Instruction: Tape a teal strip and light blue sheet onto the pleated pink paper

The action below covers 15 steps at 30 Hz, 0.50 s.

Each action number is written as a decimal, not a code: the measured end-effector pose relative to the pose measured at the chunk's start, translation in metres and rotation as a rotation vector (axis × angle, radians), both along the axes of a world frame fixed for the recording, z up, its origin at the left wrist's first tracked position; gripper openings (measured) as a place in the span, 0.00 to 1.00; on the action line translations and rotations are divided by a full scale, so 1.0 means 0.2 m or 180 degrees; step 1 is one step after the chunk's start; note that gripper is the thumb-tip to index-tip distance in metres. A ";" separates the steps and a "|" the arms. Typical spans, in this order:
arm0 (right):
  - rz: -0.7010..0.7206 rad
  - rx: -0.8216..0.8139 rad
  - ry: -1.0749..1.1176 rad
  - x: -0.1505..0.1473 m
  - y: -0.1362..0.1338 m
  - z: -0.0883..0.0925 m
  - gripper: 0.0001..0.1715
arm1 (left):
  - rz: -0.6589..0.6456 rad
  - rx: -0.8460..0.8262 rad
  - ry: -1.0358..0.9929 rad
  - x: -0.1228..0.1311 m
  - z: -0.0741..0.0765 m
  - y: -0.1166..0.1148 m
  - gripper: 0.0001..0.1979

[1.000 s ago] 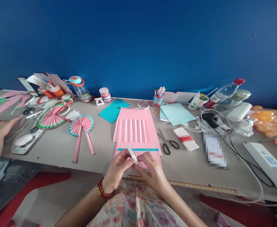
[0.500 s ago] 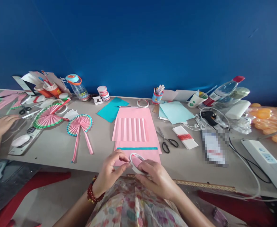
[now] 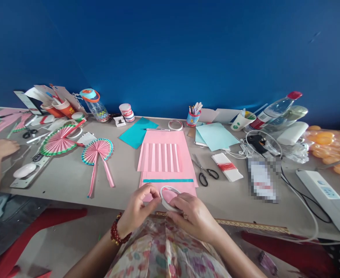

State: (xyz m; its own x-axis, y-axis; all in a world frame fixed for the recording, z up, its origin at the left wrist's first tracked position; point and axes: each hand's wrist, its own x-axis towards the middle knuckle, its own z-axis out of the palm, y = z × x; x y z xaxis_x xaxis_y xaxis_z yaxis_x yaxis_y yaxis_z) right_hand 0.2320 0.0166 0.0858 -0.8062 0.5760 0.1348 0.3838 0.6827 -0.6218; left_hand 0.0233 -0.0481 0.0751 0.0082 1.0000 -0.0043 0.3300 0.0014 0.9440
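My right hand (image 3: 191, 216) grips a white roll of tape (image 3: 163, 205) at its right side, over the table's front edge. My left hand (image 3: 142, 204) is closed in a pinch against the roll's left rim; what lies between thumb and forefinger is too small to make out. Just beyond the hands, a thin teal strip (image 3: 168, 180) crosses pink paper (image 3: 184, 148). Farther back on it lies a pink sheet with pleat folds (image 3: 160, 157). Scissors (image 3: 206, 173) with black handles rest to the right of the paper.
Two pleated paper fans (image 3: 96, 151) lie at left, near another person's hand (image 3: 7, 148). Teal paper (image 3: 138, 133), a second tape roll (image 3: 175, 125) and a pen cup (image 3: 193, 117) are at the back. A red-wound white card (image 3: 227, 167), cables and a power strip (image 3: 322, 193) are right.
My left thumb and forefinger have drawn together at the roll's rim. The roll has turned slightly in my right hand. The other person's hand has pulled back to the left.
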 end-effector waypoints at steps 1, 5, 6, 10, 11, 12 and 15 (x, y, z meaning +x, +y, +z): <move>-0.0008 -0.0025 0.0005 0.00 0.00 0.00 0.11 | 0.0005 -0.0035 -0.0006 0.00 0.00 0.00 0.10; -0.0152 0.0029 -0.0039 0.01 0.01 -0.01 0.13 | 0.0091 -0.0134 -0.0087 0.00 -0.01 0.00 0.11; -0.0234 0.0090 -0.0095 0.01 0.02 -0.01 0.14 | 0.0127 -0.0161 -0.0108 -0.01 -0.01 0.00 0.11; -0.0518 0.0249 -0.0397 0.04 0.04 -0.01 0.17 | 0.0323 -0.0190 -0.0105 -0.05 -0.03 0.00 0.11; -0.0538 0.0264 -0.0442 0.05 0.05 0.00 0.16 | 0.0383 -0.0185 -0.0092 -0.07 -0.03 0.00 0.11; -0.0539 0.0280 -0.0470 0.06 0.06 0.00 0.16 | 0.0442 -0.0187 -0.0081 -0.08 -0.04 0.00 0.11; -0.0500 0.0351 -0.0583 0.07 0.09 0.03 0.15 | 0.0550 -0.0238 -0.0022 -0.11 -0.05 0.01 0.11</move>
